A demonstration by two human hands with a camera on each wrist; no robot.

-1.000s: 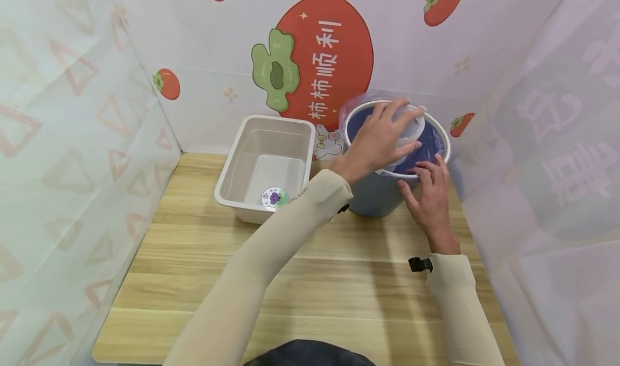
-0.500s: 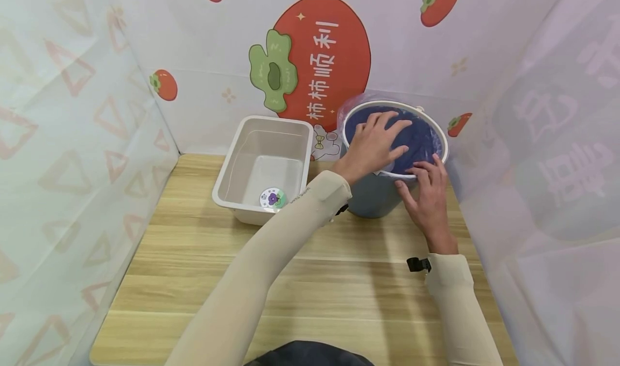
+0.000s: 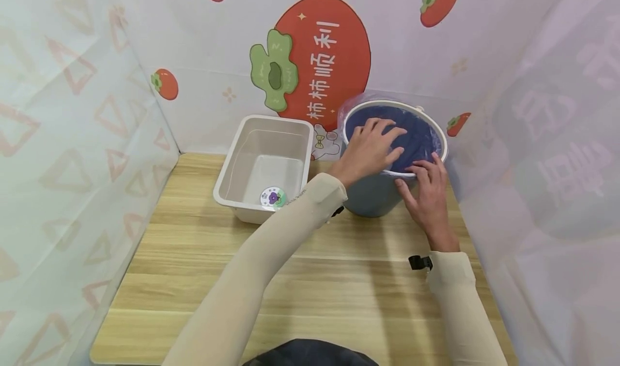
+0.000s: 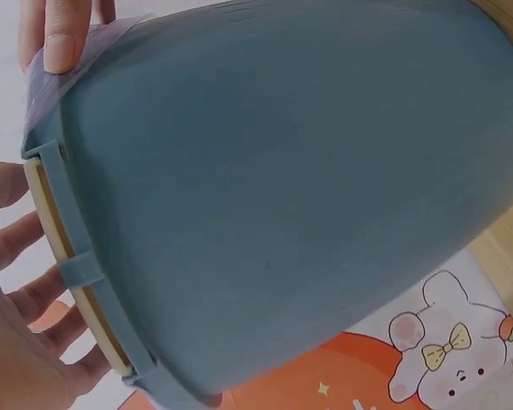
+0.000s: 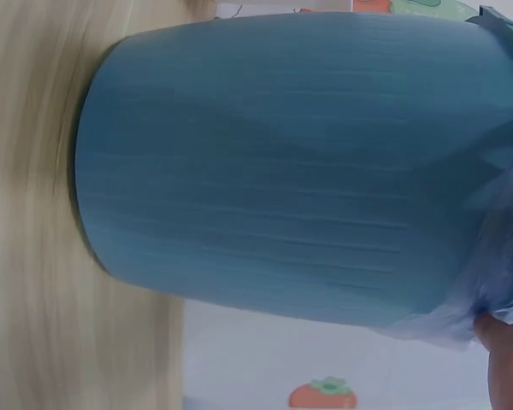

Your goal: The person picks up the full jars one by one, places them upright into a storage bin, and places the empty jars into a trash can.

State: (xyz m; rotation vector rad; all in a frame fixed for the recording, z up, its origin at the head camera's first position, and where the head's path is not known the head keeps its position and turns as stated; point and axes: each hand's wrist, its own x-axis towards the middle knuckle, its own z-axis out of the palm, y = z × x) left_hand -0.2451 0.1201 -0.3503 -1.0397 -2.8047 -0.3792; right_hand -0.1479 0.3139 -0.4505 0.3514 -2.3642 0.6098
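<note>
A blue trash can (image 3: 370,196) stands upright on the table with a cream rim ring and a thin purple-blue plastic bag (image 3: 418,137) lining it. My left hand (image 3: 367,150) is over the near-left part of its mouth, fingers spread and slightly bent, holding nothing. My right hand (image 3: 428,199) grips the near-right rim, fingers over the edge and thumb outside against the bag. In the left wrist view the can's wall (image 4: 274,188) fills the middle. The right wrist view has the bag's edge (image 5: 496,248) folded over the can. The can's bottom inside is hidden.
Left of the can stands a beige plastic basin (image 3: 278,167) with a round flower sticker (image 3: 273,197), partly behind the left sleeve. Printed cloth walls (image 3: 203,43) close in the wooden table (image 3: 194,280) at the back and sides.
One second ago my left hand held a clear plastic tub over the can; it has let go and the tub is out of sight. The left hand has drawn slightly back; the right stays on the rim.
</note>
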